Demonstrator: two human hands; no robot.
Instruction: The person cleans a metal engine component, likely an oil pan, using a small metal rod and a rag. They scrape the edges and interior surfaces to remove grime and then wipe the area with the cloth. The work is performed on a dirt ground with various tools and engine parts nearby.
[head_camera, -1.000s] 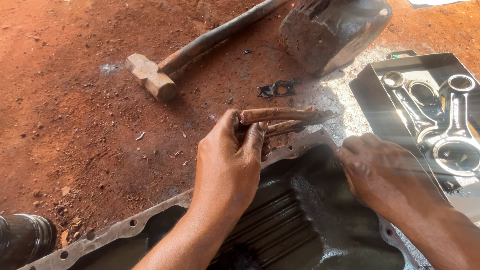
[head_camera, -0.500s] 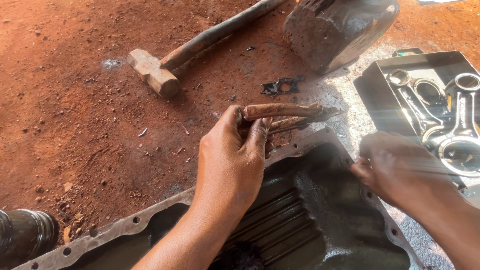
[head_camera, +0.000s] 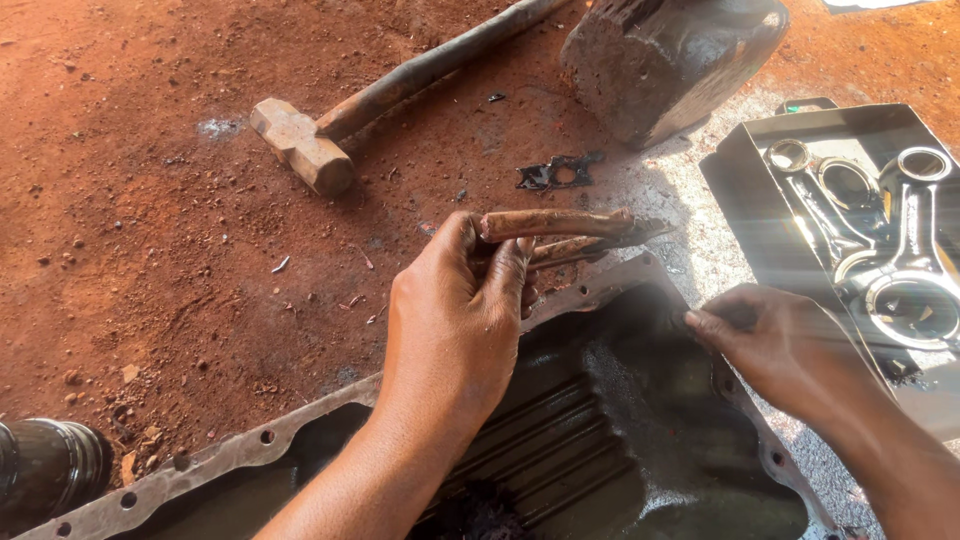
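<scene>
Packages, labels, signs: the one container is a dark rectangular metal tray (head_camera: 745, 165) at your right, on the ground, holding shiny connecting rods (head_camera: 905, 260); a small dark tab with a green spot sits at its far edge, too small to make out.
Pliers: rusty brown pliers (head_camera: 560, 235), handles wrapped in your left hand, nose pointing right, just above the far rim of the pan.
Oil pan: a black, greasy oil pan (head_camera: 600, 420) lies in front of you, open side up, ribbed inside, with a rusty bolt-holed flange.
Left hand: your left hand (head_camera: 455, 320) comes up from below, fingers clamped round the pliers' handles, thumb on top.
Right hand: your right hand (head_camera: 775, 335) rests on the pan's right rim, fingers drawn together at the edge; what they pinch, if anything, you cannot tell.
Around: a sledgehammer (head_camera: 300, 145) lies on the red dirt beyond, and a torn black gasket scrap (head_camera: 555, 172) lies near the pliers' nose.
</scene>
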